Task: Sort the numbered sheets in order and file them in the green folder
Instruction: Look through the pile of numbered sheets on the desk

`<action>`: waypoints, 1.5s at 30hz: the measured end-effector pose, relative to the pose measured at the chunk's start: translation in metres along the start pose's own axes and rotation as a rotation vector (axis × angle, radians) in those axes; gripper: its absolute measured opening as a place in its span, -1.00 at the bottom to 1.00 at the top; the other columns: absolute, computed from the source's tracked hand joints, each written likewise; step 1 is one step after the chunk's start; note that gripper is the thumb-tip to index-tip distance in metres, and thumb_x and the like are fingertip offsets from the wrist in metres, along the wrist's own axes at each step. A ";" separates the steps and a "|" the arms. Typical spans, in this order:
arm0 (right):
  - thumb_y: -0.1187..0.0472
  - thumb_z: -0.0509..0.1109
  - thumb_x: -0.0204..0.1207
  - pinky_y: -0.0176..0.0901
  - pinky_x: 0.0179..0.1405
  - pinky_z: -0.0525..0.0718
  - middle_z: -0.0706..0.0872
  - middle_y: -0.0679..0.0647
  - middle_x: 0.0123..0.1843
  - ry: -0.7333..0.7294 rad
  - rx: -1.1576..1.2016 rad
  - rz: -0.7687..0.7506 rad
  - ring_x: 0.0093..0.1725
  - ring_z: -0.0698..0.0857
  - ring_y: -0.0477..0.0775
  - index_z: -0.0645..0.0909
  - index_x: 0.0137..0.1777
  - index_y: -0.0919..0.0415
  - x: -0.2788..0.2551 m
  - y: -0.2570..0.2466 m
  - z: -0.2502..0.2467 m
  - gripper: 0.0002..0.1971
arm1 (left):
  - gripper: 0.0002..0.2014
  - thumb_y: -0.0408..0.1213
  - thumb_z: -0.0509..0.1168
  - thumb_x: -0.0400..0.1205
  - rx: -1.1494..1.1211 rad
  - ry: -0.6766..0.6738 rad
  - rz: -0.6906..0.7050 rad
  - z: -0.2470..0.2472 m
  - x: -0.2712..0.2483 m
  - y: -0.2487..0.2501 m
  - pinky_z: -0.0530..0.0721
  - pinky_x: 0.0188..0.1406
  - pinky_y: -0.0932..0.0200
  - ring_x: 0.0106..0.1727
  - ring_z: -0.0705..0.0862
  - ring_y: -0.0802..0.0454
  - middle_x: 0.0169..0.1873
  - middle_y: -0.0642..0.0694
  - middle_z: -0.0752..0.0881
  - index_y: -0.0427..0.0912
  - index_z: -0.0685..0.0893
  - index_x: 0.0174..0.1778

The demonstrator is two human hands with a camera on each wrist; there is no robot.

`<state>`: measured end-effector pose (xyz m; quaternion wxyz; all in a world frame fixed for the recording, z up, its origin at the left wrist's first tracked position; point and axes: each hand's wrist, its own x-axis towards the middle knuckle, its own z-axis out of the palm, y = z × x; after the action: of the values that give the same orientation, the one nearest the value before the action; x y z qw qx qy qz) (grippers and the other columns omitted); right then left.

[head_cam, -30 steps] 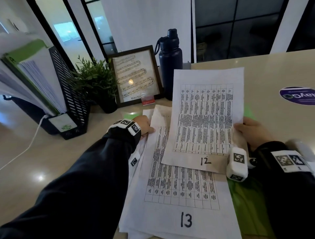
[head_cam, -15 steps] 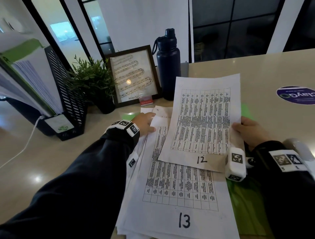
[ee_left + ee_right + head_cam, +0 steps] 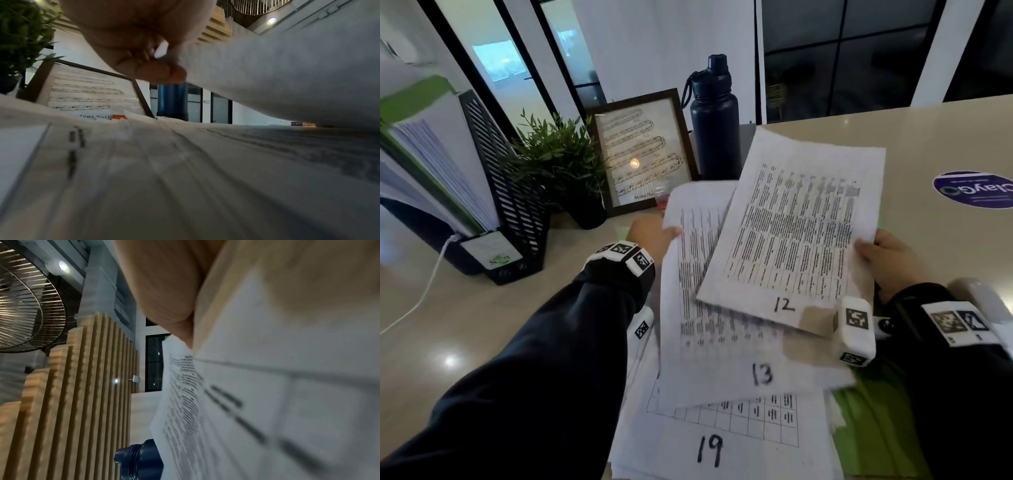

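My right hand (image 3: pixel 873 250) pinches the right edge of the sheet marked 12 (image 3: pixel 798 226) and holds it raised above the pile; its thumb (image 3: pixel 164 288) lies on the paper in the right wrist view. My left hand (image 3: pixel 654 236) pinches the left edge of the sheet marked 13 (image 3: pixel 722 342) and lifts it off the stack; in the left wrist view its fingers (image 3: pixel 148 68) grip that raised sheet (image 3: pixel 287 73). Beneath lies the sheet marked 19 (image 3: pixel 722 442) on top of the pile. The green folder (image 3: pixel 873 425) shows under the pile at the right.
A dark water bottle (image 3: pixel 714 120), a framed picture (image 3: pixel 640 150) and a potted plant (image 3: pixel 558 157) stand behind the papers. A black mesh file rack (image 3: pixel 510 192) with folders stands at the left. A purple sticker (image 3: pixel 976 188) lies on the desk at the right.
My left hand has taken hold of sheet 13 and lifted it off the pile, uncovering sheet 19. My right hand has raised sheet 12 a little and tilted it.
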<state>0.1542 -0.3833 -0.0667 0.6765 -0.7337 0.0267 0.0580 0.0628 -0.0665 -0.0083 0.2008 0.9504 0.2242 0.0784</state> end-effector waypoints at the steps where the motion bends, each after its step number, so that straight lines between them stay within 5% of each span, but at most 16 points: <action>1: 0.31 0.20 0.61 0.02 0.02 0.65 0.74 0.09 -0.09 0.037 0.034 -0.010 -0.15 0.69 0.14 0.65 0.01 0.07 0.002 0.002 -0.001 -0.80 | -0.67 -0.07 0.22 0.65 -0.029 0.092 -0.012 0.000 0.002 -0.001 0.47 -0.31 0.09 -0.11 0.63 -0.20 -0.26 -0.21 0.63 -0.29 0.63 -0.23; 6: 0.23 0.22 0.63 -0.17 -0.29 0.56 0.64 0.02 -0.27 0.156 0.164 0.017 -0.36 0.56 -0.04 0.60 -0.13 0.11 0.002 0.001 -0.004 -0.84 | -0.44 0.17 0.06 0.62 -0.085 0.309 -0.014 -0.005 0.001 0.002 0.32 -0.40 0.11 -0.18 0.63 -0.23 -0.21 -0.27 0.67 -0.34 0.59 -0.01; 9: 0.19 0.23 0.63 -0.11 -0.19 0.60 0.68 0.08 -0.22 0.149 0.163 0.004 -0.38 0.61 -0.08 0.61 -0.22 0.11 0.004 0.003 -0.003 -0.79 | -0.50 0.08 0.10 0.67 -0.103 0.285 0.027 -0.005 0.003 0.001 0.24 -0.31 0.20 -0.02 0.65 -0.28 -0.09 -0.31 0.69 -0.34 0.61 0.14; 11: 0.13 0.25 0.61 -0.01 -0.06 0.64 0.72 0.10 -0.16 0.127 0.134 0.010 -0.25 0.66 0.04 0.64 -0.15 0.13 0.003 0.001 -0.004 -0.82 | -0.31 0.26 -0.03 0.60 -0.131 0.226 0.085 -0.010 -0.001 0.003 0.24 -0.38 0.26 -0.11 0.60 -0.18 -0.16 -0.27 0.64 -0.36 0.61 0.15; 15: 0.10 0.31 0.58 -0.02 -0.25 0.59 0.68 0.01 -0.37 -0.004 0.076 -0.001 -0.36 0.60 0.09 0.64 -0.24 0.06 -0.002 0.000 0.000 -0.81 | -0.65 -0.12 0.12 0.71 -0.237 0.121 0.170 -0.006 -0.009 0.009 0.44 -0.16 0.26 0.11 0.67 -0.20 0.06 -0.26 0.73 -0.27 0.62 0.25; 18: 0.21 0.26 0.63 -0.15 -0.47 0.60 0.68 -0.05 -0.46 -0.221 0.078 0.007 -0.50 0.62 0.01 0.67 -0.08 0.09 -0.010 -0.002 0.005 -0.85 | -0.68 -0.18 0.14 0.71 -0.297 0.114 0.267 -0.004 -0.014 0.011 0.51 -0.12 0.14 0.02 0.70 -0.20 -0.03 -0.32 0.75 -0.33 0.67 0.16; 21: 0.28 0.25 0.62 -0.14 -0.49 0.65 0.68 0.10 -0.27 -0.366 0.110 0.037 -0.45 0.63 0.04 0.66 0.02 0.14 -0.016 -0.007 0.007 -0.85 | -0.65 -0.20 0.09 0.73 -0.337 0.164 0.259 -0.009 -0.017 0.014 0.34 -0.41 0.15 -0.45 0.53 -0.11 -0.49 -0.22 0.59 -0.35 0.63 -0.21; 23: 0.29 0.26 0.61 -0.11 -0.45 0.67 0.68 0.15 -0.19 -0.413 0.099 0.047 -0.38 0.62 0.11 0.66 0.01 0.12 -0.017 -0.008 0.008 -0.85 | -0.66 -0.21 0.05 0.74 -0.339 0.166 0.206 -0.007 -0.013 0.012 0.38 -0.50 0.25 -0.51 0.40 0.08 -0.55 -0.03 0.45 -0.20 0.47 -0.35; 25: 0.32 0.25 0.61 -0.16 -0.51 0.66 0.69 0.13 -0.23 -0.436 0.101 0.040 -0.42 0.62 0.07 0.65 -0.01 0.14 -0.019 -0.009 0.010 -0.85 | -0.63 -0.27 0.05 0.74 -0.420 0.165 0.170 -0.003 -0.009 0.010 0.40 -0.42 0.21 -0.50 0.36 0.07 -0.54 -0.03 0.42 -0.17 0.38 -0.42; 28: 0.40 0.24 0.59 -0.24 -0.51 0.66 0.78 -0.02 -0.29 -0.408 0.113 -0.016 -0.44 0.70 -0.07 0.65 -0.01 0.13 -0.019 -0.007 0.012 -0.80 | -0.61 -0.18 0.03 0.75 -0.466 0.174 0.178 0.000 -0.007 0.005 0.47 -0.41 0.04 -0.50 0.43 -0.01 -0.53 -0.13 0.46 -0.18 0.39 -0.43; 32: 0.44 0.32 0.52 -0.25 -0.36 0.67 0.80 -0.02 -0.22 -0.093 0.086 -0.117 -0.33 0.73 -0.07 0.65 0.08 0.16 -0.013 -0.005 0.008 -0.77 | -0.49 -0.06 -0.13 0.76 -0.690 0.045 0.170 0.002 -0.012 0.010 0.44 -0.64 0.30 -0.65 0.50 0.08 -0.55 -0.12 0.60 -0.34 0.62 -0.05; 34: 0.36 0.32 0.54 -0.20 -0.25 0.58 0.73 0.10 -0.11 0.120 0.056 -0.142 -0.24 0.65 -0.01 0.64 0.10 0.22 -0.009 -0.004 0.002 -0.82 | -0.61 -0.10 -0.04 0.75 -0.611 0.021 0.092 0.005 -0.007 0.006 0.41 -0.57 0.29 -0.57 0.50 0.03 -0.46 -0.12 0.62 -0.24 0.63 0.06; 37: 0.28 0.29 0.51 -0.09 -0.17 0.46 0.59 0.05 -0.26 0.316 0.075 -0.106 -0.20 0.53 0.05 0.56 -0.13 0.17 -0.005 0.000 -0.006 -0.97 | -0.80 -0.20 0.16 0.67 -0.279 -0.117 -0.012 0.009 -0.002 -0.004 0.54 -0.33 0.13 -0.25 0.63 -0.18 -0.12 -0.26 0.72 -0.20 0.63 0.04; 40: 0.30 0.28 0.54 -0.06 -0.10 0.52 0.55 0.04 -0.26 0.289 0.048 -0.049 -0.21 0.53 0.07 0.48 -0.03 0.18 -0.007 -0.003 -0.008 -0.94 | -0.76 -0.22 0.19 0.66 0.046 -0.247 0.008 0.011 -0.005 -0.005 0.56 0.03 0.12 0.15 0.64 -0.22 0.14 -0.24 0.69 -0.25 0.64 0.13; 43: 0.38 0.25 0.58 -0.16 -0.11 0.44 0.61 0.11 -0.16 0.220 0.006 -0.040 -0.25 0.55 0.04 0.58 0.09 0.14 -0.014 -0.009 -0.002 -0.82 | -0.72 -0.23 0.25 0.64 0.011 -0.241 -0.036 0.011 -0.005 -0.005 0.55 0.11 0.09 0.21 0.62 -0.25 0.19 -0.29 0.66 -0.28 0.59 0.22; 45: 0.41 0.24 0.58 -0.16 -0.07 0.45 0.63 0.12 -0.01 0.176 -0.042 -0.037 -0.10 0.57 0.07 0.62 0.20 0.22 -0.017 -0.011 0.002 -0.74 | -0.68 -0.24 0.29 0.62 -0.050 -0.251 -0.073 0.013 -0.005 -0.005 0.58 0.17 0.01 0.23 0.61 -0.31 0.22 -0.34 0.63 -0.29 0.57 0.26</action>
<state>0.1383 -0.3812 -0.0535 0.6569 -0.7504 0.0711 -0.0186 0.0595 -0.0692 -0.0221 0.2538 0.9386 0.2296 -0.0430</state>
